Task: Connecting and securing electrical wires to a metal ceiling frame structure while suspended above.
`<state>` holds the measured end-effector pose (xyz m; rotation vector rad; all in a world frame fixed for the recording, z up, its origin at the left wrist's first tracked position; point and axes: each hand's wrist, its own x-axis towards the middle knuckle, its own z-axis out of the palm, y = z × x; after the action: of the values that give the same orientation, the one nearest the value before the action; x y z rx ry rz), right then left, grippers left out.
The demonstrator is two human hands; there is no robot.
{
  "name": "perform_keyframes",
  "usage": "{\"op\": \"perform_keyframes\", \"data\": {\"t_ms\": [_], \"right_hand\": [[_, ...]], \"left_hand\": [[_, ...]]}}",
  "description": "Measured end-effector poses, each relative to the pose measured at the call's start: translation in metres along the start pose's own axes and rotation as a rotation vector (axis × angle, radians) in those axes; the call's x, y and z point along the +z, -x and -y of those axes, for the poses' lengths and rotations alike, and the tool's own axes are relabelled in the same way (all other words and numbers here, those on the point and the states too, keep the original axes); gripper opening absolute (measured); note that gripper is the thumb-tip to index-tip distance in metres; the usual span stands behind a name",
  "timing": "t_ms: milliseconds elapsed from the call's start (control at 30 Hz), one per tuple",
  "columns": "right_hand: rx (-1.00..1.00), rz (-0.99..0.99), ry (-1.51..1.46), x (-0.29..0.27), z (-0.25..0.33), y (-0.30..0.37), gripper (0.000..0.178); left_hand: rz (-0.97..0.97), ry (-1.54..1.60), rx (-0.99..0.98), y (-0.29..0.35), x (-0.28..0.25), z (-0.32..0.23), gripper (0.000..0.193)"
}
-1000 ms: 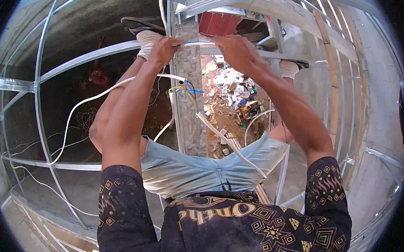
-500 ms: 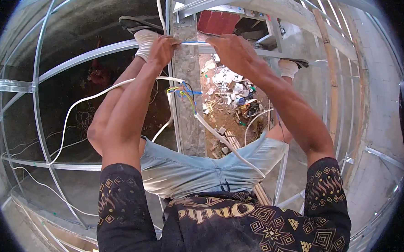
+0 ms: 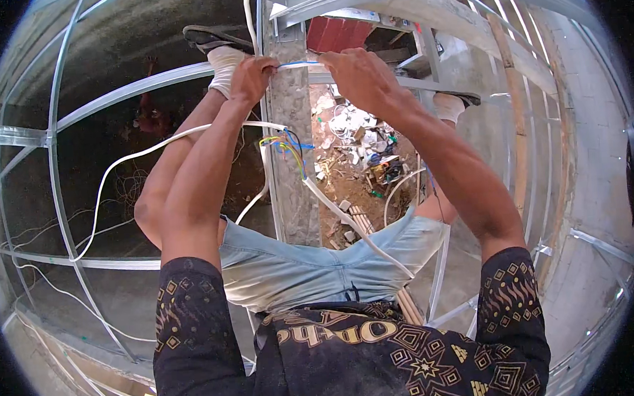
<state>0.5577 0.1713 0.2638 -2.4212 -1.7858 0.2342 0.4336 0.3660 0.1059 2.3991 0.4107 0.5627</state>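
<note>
A thin blue wire with a white strip along it runs taut between my two hands. My left hand is closed on its left end with the fingertips pinched. Toward the right, my right hand pinches the other end, its fingers partly hidden behind the back of the hand. Below, nearer to me, two white cables meet where stripped blue, black and yellow-green wires cross over the beam. One white cable comes up over my lap; the other white cable loops off to the left.
A concrete beam lies between my spread legs. Metal framing bars cross both sides. Far below on the right is a heap of scraps with pale pipes. Another white cable rises along the beam.
Both hands have shifted very slightly left in the picture, still pinching the wire. A little more blue shows between them.
</note>
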Motion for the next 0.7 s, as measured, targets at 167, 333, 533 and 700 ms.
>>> {"op": "perform_keyframes", "data": {"t_ms": [167,333,533,700], "right_hand": [[-0.032,-0.047,-0.012,0.004,0.001,-0.003,0.019],[-0.022,-0.021,0.032,0.002,0.008,-0.007,0.019],[0.025,0.091,0.071,0.000,0.018,-0.029,0.020],[0.032,0.178,-0.005,-0.009,0.034,-0.047,0.018]], "left_hand": [[0.019,0.004,0.028,0.000,0.000,-0.005,0.017],[-0.007,-0.055,0.041,0.002,0.002,0.001,0.015],[0.048,-0.063,0.028,0.001,-0.002,0.003,0.013],[0.066,0.034,0.081,-0.005,-0.016,-0.025,0.019]]}}
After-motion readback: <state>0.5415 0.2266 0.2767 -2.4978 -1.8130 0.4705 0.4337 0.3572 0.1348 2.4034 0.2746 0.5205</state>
